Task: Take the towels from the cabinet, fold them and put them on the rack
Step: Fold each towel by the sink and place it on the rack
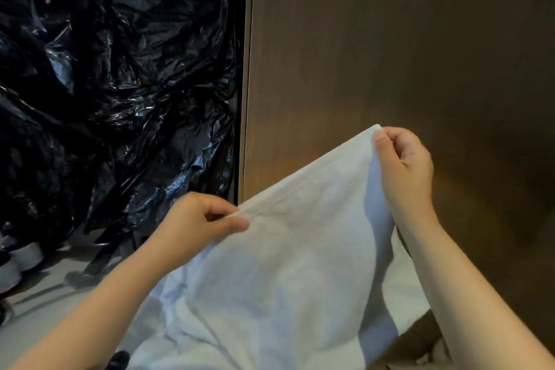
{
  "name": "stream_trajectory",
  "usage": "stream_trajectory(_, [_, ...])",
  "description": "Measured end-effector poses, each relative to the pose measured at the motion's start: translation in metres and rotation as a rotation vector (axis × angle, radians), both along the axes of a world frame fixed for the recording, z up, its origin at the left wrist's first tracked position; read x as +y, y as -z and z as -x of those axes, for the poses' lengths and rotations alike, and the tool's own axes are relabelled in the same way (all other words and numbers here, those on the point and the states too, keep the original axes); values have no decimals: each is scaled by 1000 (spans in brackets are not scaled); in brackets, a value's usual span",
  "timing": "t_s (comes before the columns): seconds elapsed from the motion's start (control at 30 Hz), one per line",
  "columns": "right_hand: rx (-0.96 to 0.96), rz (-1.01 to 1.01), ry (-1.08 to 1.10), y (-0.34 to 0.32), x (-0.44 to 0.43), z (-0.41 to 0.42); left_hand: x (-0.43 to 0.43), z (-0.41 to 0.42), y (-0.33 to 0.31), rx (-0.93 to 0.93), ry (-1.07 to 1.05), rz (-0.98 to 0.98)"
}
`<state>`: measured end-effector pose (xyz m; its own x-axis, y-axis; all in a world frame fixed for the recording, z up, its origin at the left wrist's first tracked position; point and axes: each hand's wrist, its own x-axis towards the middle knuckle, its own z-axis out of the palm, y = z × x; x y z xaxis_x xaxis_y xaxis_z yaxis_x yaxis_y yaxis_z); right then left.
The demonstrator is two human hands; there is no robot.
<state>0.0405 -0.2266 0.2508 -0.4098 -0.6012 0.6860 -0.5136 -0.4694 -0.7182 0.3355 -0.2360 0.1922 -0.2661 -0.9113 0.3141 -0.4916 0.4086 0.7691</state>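
Note:
A white towel (288,255) hangs spread between my two hands in front of me. My left hand (198,219) pinches its hemmed top edge low at the centre. My right hand (402,162) pinches the other top corner, held higher and to the right, so the edge slopes upward. The cloth drapes down toward the bottom of the frame in loose folds. Neither the rack nor the inside of the cabinet is in view.
A tall brown wooden panel (390,54) fills the right half, close behind the towel. Crumpled black plastic sheeting (114,84) covers the left side down to a pale floor (45,303). Light shoes (25,255) lie at the far left.

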Motion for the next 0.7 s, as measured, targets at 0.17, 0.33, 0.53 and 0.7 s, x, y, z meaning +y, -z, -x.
stream_trajectory(0.17, [22,-65,10,17,1,7,3,1,39,-148,72,-107])
stream_trajectory(0.33, [10,-81,46,28,-1,16,-12,-11,54,-189,4,-96])
stream_trajectory(0.53, [-7,-98,71,38,-3,25,-20,-18,73,-235,-94,-75])
stream_trajectory(0.7, [-3,-112,77,44,-5,28,-26,-31,88,-245,-145,-95])
